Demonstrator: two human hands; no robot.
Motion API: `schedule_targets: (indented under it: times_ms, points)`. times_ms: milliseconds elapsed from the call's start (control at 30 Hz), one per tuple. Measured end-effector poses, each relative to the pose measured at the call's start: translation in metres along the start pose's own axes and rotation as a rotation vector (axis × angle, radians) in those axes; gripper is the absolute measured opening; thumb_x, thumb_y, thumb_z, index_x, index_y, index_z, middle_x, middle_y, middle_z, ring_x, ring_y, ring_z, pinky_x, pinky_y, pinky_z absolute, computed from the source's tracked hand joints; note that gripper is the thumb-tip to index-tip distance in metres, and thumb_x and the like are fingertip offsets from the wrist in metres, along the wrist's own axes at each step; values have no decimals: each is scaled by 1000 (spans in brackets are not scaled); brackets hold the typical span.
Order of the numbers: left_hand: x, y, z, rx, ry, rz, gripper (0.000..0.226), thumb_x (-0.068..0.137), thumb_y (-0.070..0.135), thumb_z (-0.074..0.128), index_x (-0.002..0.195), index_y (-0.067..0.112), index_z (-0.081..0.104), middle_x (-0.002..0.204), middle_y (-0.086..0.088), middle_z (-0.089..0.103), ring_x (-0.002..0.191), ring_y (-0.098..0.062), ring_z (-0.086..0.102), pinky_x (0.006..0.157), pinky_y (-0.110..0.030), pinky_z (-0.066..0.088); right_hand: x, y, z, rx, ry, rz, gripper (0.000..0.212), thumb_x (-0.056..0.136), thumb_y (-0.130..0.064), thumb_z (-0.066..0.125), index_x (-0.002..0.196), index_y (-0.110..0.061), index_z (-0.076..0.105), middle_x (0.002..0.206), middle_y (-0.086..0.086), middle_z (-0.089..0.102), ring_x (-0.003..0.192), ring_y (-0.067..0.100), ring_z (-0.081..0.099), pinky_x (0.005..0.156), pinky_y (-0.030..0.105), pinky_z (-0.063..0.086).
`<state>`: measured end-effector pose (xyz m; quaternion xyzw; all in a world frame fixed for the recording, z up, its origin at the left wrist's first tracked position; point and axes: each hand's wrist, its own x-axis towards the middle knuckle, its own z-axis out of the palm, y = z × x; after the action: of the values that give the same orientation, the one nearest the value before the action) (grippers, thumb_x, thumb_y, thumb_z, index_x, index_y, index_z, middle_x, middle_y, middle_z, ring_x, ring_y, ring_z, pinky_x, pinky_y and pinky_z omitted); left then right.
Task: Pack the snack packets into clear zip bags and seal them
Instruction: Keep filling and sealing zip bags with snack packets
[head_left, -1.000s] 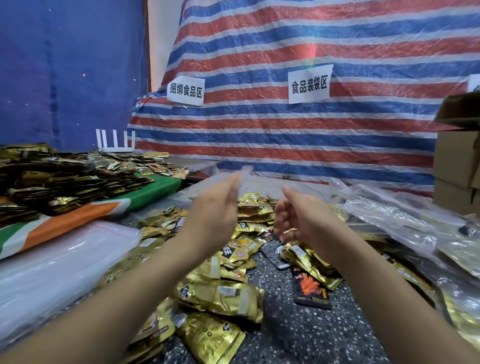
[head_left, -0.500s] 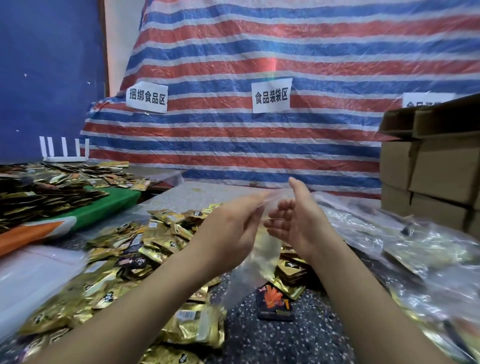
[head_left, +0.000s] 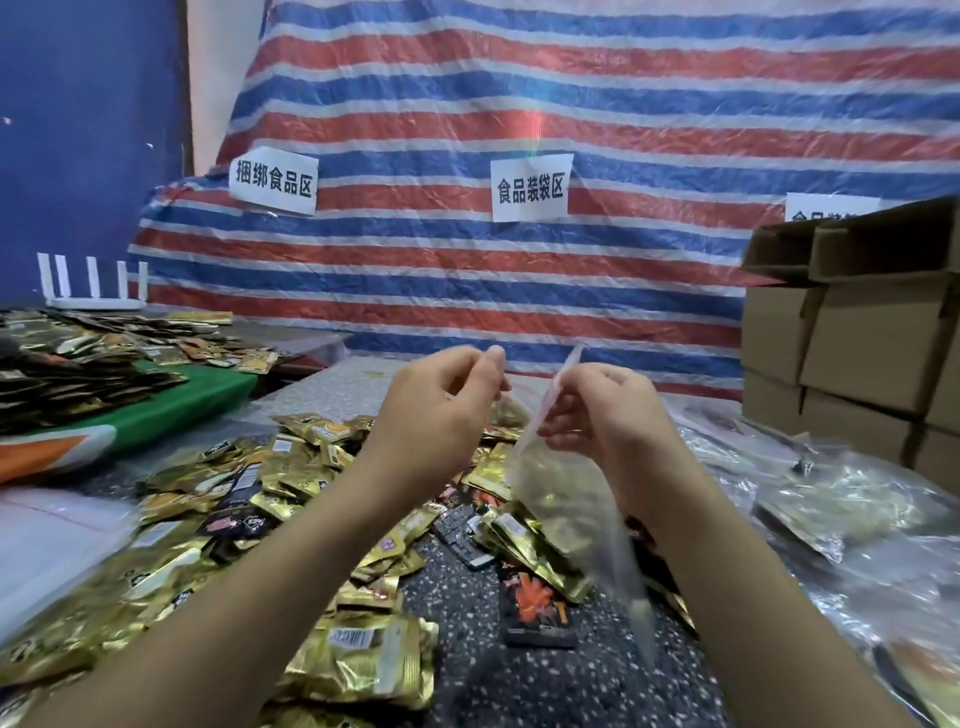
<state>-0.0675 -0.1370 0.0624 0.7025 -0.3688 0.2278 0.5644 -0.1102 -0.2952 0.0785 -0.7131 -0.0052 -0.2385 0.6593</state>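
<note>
Striped tarp (head_left: 571, 104) fills the back, paper signs taped on it; stacked cardboard boxes (head_left: 852, 343) at right. Speckled bench (head_left: 545, 675) carries the work. Heap of gold snack packets (head_left: 291, 467) spreads over its left and middle, a few dark packets mixed in; more clear bags (head_left: 831, 509), some apparently filled, lie in a pile at right.

Both hands are raised over the heap. Right hand (head_left: 602, 410): fingers curled, pinching the top edge of one clear zip bag (head_left: 566, 499), which hangs down from it, looks empty, blurred at the bottom. Left hand (head_left: 441, 400): thumb and forefinger pressed together at the tip, just beside the bag's mouth; whether they hold the other lip of the bag I cannot tell, the film is too thin to see there.

Step judged: opening the bag mouth before loading.

To do it well:
- pinch one lip per hand, close to the zip strip, not the thin film below
- pull the lips apart evenly so the zip parts along its full width
- keep the bag hanging over the heap, mouth up
- hold one lip, free the other hand to pick packets
- feed packets in flat, keep the zip track clear for sealing
</note>
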Motion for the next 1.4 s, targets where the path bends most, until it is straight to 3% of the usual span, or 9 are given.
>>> schedule_targets:
  times_ms: [200, 333, 500, 633, 767, 900, 1067, 1167, 1400]
  points:
    - [2, 5, -3, -203, -313, -212, 30, 99, 31, 54, 75, 13, 58, 54, 13, 60, 49, 2, 51, 49, -13, 40, -9, -3, 13, -110, -217, -96, 23, 97, -4, 51, 77, -2, 63, 63, 10, 66, 57, 19, 63, 53, 27, 52]
    - [1, 1, -7, -111, -408, -172, 25, 97, 22, 59, 77, 8, 58, 64, 2, 61, 56, -11, 51, 53, -23, 43, -8, -3, 9, -23, -305, 54, 14, 97, -2, 50, 90, 5, 60, 67, 13, 57, 56, 18, 58, 52, 25, 50]
    - [-2, -7, -3, 205, -447, -67, 21, 97, 20, 58, 86, 2, 61, 75, -13, 61, 65, -12, 47, 62, -39, 44, -12, 1, 10, -128, -337, 177, 17, 101, -9, 52, 89, 1, 60, 67, 12, 57, 54, 17, 57, 50, 23, 53]
    - [0, -12, -5, 153, -473, -88, 21, 98, 19, 56, 84, 4, 60, 70, 1, 55, 62, -10, 46, 60, -34, 42, -14, 1, 9, -101, -358, 183, 14, 101, -9, 52, 91, -1, 57, 69, 12, 55, 53, 15, 57, 50, 23, 52]
    - [0, -13, -8, -9, -498, -154, 22, 100, 18, 53, 80, 15, 61, 73, -2, 62, 69, -18, 56, 71, -53, 52, -13, 2, 6, -38, -372, 161, 16, 100, -9, 53, 87, -3, 56, 69, 11, 53, 57, 16, 55, 54, 24, 49]
    - [0, -12, -7, -164, -435, -206, 25, 101, 13, 51, 81, 11, 64, 70, 0, 67, 66, -14, 62, 68, -36, 53, -11, 2, 1, 101, -403, 124, 20, 93, -16, 60, 99, 3, 60, 80, 19, 56, 71, 26, 54, 76, 41, 47]
    - [6, -21, -10, -58, -170, -290, 24, 95, 10, 54, 74, 4, 62, 65, -7, 68, 55, -14, 60, 58, -33, 49, -4, 0, -4, -377, -67, -10, 26, 95, -10, 56, 71, -4, 61, 56, 6, 61, 49, 13, 60, 49, 23, 48]
    - [10, -29, -17, 57, -57, -332, 22, 91, 11, 53, 72, 7, 64, 67, -6, 71, 54, -10, 63, 57, -32, 51, 3, 2, -14, -531, 151, -34, 26, 89, -15, 56, 64, -8, 60, 46, 1, 60, 43, 10, 59, 48, 26, 48]
    - [8, -26, -15, 217, -96, -318, 19, 95, 23, 56, 81, 15, 65, 71, -2, 71, 57, -11, 68, 67, -43, 60, 5, 1, -15, -531, 182, 32, 24, 89, -17, 54, 72, -3, 65, 47, 1, 63, 43, 10, 63, 45, 25, 50]
